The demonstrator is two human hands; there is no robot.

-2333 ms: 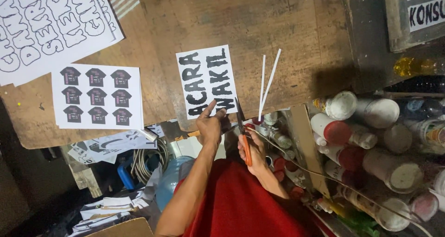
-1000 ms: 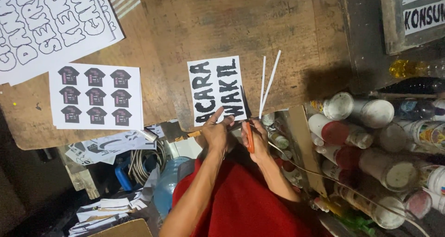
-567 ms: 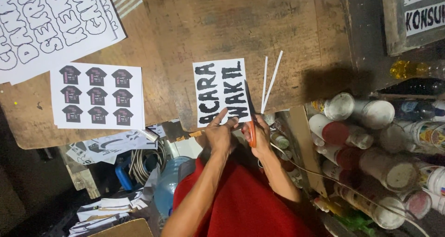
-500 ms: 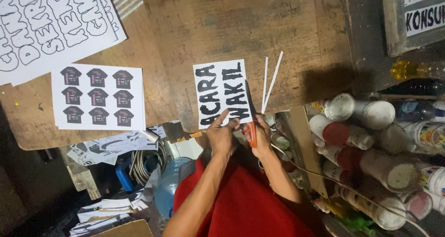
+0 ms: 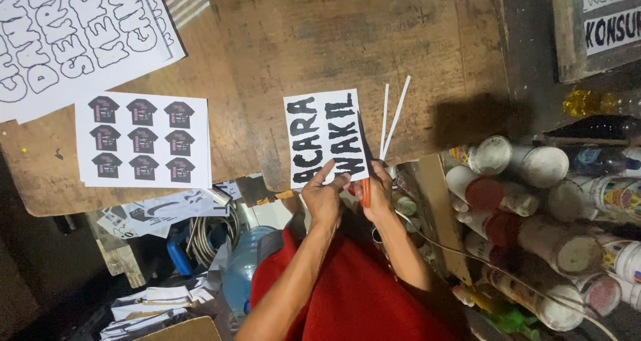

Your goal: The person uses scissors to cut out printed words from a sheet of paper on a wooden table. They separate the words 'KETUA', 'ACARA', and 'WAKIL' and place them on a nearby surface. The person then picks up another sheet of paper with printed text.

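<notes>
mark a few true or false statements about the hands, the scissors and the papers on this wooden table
1. The left hand holds the white sheet with bold black lettering. True.
2. The right hand grips blue-handled scissors. False: the scissors have orange-red handles.
3. Two thin white paper strips lie just right of the lettered sheet. True.
4. The white sheet printed with nine dark shirts lies under the hands. False: it lies apart, to the left on the worn wooden table.
5. Spray cans are stacked at the right. True.
</notes>
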